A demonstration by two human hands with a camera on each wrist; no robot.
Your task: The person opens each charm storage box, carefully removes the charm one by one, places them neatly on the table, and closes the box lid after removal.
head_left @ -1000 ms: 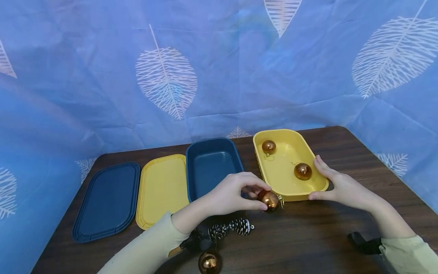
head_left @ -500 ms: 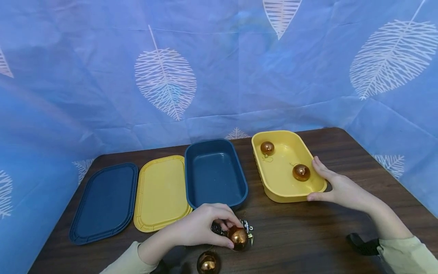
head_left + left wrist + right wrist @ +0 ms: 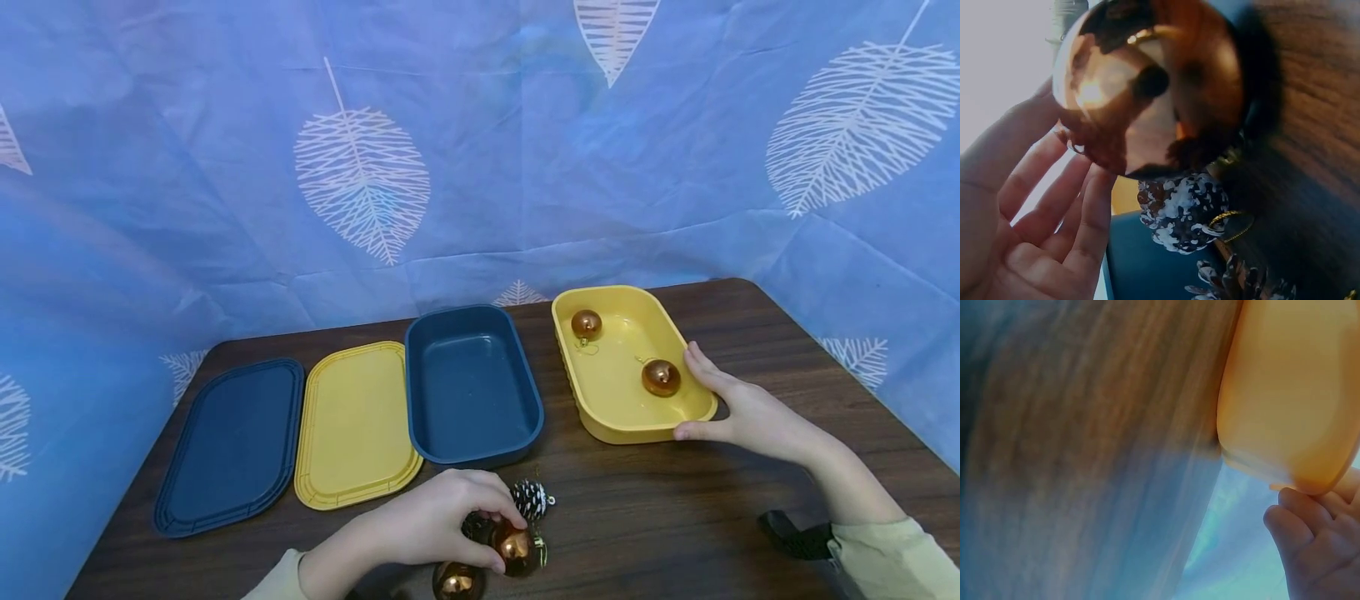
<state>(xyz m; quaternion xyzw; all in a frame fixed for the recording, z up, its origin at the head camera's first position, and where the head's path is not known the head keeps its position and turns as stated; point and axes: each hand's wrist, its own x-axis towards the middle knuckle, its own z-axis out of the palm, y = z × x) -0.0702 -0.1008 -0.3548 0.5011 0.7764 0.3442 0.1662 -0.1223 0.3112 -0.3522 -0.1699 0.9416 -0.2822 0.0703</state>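
Observation:
My left hand (image 3: 450, 521) pinches a copper Christmas bauble (image 3: 517, 550) between thumb and fingers, low beside the pine cones. A second bauble (image 3: 457, 581) lies just nearer, partly cut off by the frame. One frosted pine cone (image 3: 530, 498) shows behind the held bauble; another is mostly covered by the hand. In the left wrist view a large bauble (image 3: 1154, 87) is close to the camera, above a pine cone (image 3: 1182, 209). With thumb and fingers spread, my right hand (image 3: 738, 414) rests against the near right corner of the yellow container (image 3: 611, 417), which holds two baubles (image 3: 662, 377).
A dark blue container (image 3: 472, 392) stands at the middle back of the table. Left of it lie a yellow lid (image 3: 356, 425) and a dark blue lid (image 3: 232, 446). Bare wood (image 3: 630, 517) shows in front of the yellow container. A leaf-patterned blue cloth (image 3: 495, 167) hangs behind.
My left hand has carried the bauble from the yellow container's front edge toward me and left, down to the pine cones. The right hand has stayed at the container's corner.

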